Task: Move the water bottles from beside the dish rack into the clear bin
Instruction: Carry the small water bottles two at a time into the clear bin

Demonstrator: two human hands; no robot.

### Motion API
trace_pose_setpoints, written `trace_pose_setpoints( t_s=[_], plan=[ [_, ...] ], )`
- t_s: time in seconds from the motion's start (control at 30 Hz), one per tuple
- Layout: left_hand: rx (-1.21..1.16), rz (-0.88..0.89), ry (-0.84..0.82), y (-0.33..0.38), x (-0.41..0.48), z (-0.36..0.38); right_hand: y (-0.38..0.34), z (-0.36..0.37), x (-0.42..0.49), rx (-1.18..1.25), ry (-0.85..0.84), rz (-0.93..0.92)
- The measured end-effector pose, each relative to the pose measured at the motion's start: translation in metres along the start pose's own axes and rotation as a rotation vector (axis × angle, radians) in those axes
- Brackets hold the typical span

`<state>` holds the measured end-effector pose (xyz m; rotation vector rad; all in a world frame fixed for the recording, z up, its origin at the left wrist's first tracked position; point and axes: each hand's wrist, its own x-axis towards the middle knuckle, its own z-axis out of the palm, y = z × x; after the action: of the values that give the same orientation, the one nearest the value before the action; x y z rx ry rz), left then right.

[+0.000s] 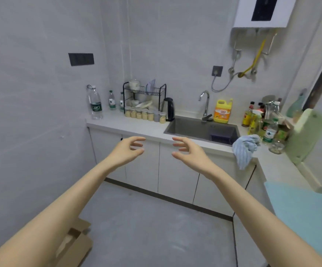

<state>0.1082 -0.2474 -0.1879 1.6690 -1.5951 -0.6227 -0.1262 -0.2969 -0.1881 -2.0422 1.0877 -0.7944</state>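
A pale grey worktop is seen running along the far wall and turning down the right side. A dark sink is set into it right of centre. At the right edge a pale green and translucent container is blurred; whether it is the clear bin cannot be told.

A black wire dish rack, two tiers high and loaded with pale crockery, is placed on the worktop left of the sink. A row of small jars is lined up along its front, and a dark kettle is stood at its right end.

Both bare forearms are stretched forward in front of the cupboard doors, below the worktop edge. The left hand and the right hand are held apart with palms turned toward each other. The fingers are spread and loosely curved, and nothing is held or touched by either.

The water bottles are found upright on the worktop to the left of the rack, well beyond the hands. The large bottle is set farthest left, close to the side wall. It is made of clear plastic, wrapped with a dark green label and fitted with a carrying loop at the neck. A small bottle with a green cap and a green-and-white label is stood between it and the rack. A second small bottle, similarly labelled, is placed just beside the rack's left post.
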Motion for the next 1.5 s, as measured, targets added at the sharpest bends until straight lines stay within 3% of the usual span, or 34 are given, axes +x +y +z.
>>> trace_pose_setpoints(
  t_s=[0.37, 0.87, 1.2, 1.5],
  plan=[
    [-0.013, -0.095, 0.209, -0.084, 0.125, -0.096, -0.018, 0.069, 0.209, 0.021, -0.134, -0.121],
    [-0.034, -0.073, 0.271, -0.218, 0.363, -0.226, -0.037, 0.167, 0.481, 0.014, -0.053, -0.127],
    [-0.067, -0.102, 0.239, -0.285, 0.513, -0.259, -0.018, 0.189, 0.640, 0.013, -0.001, -0.112],
    [-0.114, -0.149, 0.311, -0.346, 0.668, -0.267, 0.032, 0.204, 0.816, -0.032, -0.032, -0.171]
  ],
)
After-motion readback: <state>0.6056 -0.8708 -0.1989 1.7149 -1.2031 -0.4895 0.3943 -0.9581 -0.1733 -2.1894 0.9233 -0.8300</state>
